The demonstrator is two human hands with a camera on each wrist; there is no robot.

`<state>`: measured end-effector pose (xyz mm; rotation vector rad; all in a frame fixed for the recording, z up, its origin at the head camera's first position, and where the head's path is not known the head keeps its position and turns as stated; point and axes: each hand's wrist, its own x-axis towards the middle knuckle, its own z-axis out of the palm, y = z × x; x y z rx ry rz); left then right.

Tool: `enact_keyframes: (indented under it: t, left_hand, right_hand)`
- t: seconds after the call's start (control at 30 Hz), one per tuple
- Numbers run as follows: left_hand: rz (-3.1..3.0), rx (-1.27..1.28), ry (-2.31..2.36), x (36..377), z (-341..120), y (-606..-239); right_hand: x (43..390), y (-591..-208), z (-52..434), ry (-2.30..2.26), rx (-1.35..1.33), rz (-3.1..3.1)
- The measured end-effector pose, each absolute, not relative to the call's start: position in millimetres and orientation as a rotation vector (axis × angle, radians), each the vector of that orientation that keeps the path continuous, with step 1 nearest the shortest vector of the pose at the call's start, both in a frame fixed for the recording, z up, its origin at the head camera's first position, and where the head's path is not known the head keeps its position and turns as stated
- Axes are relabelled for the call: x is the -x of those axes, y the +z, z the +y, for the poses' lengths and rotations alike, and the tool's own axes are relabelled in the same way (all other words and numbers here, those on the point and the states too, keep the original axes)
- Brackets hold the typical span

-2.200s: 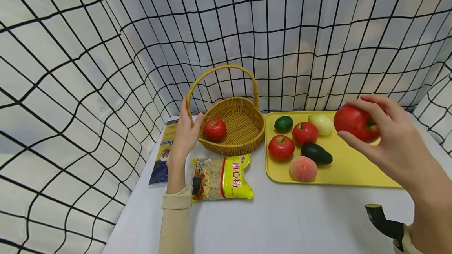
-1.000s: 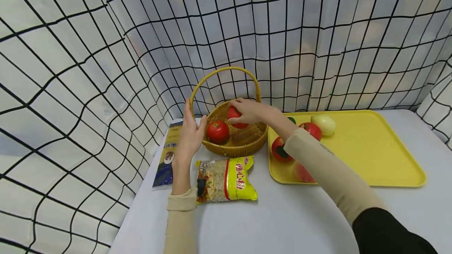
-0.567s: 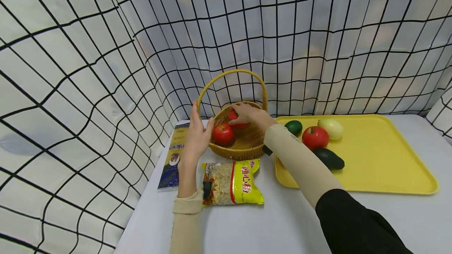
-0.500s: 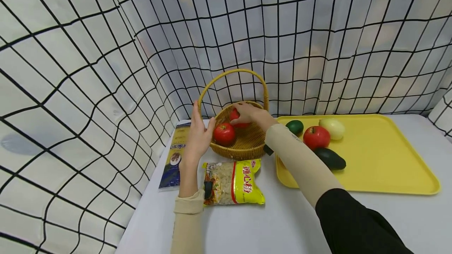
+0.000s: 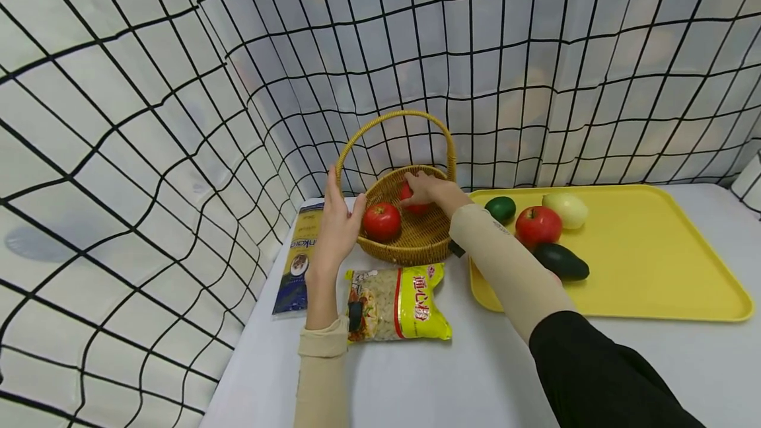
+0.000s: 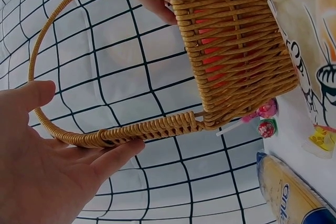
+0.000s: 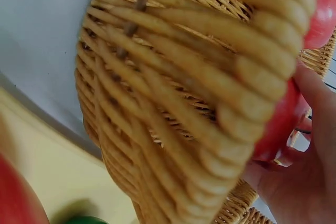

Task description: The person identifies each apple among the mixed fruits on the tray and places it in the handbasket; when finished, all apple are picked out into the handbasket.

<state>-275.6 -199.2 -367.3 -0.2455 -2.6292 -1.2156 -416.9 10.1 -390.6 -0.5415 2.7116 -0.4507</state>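
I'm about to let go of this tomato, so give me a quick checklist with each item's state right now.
1. Tomato is inside the basket rim: ok.
2. Right hand grips it: ok.
3. Tomato rests on the basket floor: cannot tell.
4. Left hand steadies the basket's left side with straight fingers: ok.
5. Room beside the other tomato: ok.
6. Sleeve clears the tray fruit: cannot tell.

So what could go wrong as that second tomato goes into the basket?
The right hand is setting a tomato beside the tomato already in the wicker basket; it might knock it or roll once released. The left hand only rests against the rim, so the light basket could shift toward the yellow tray.
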Motion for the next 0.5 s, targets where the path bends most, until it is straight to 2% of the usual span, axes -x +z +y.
enact_keyframes:
  t: [0.5]
  left_hand:
    - [-2.624,0.257,-1.229,274.0,-199.3,-363.3]
  right_hand:
    - [405.3,-389.1,19.8,-0.298,0.571,2.774]
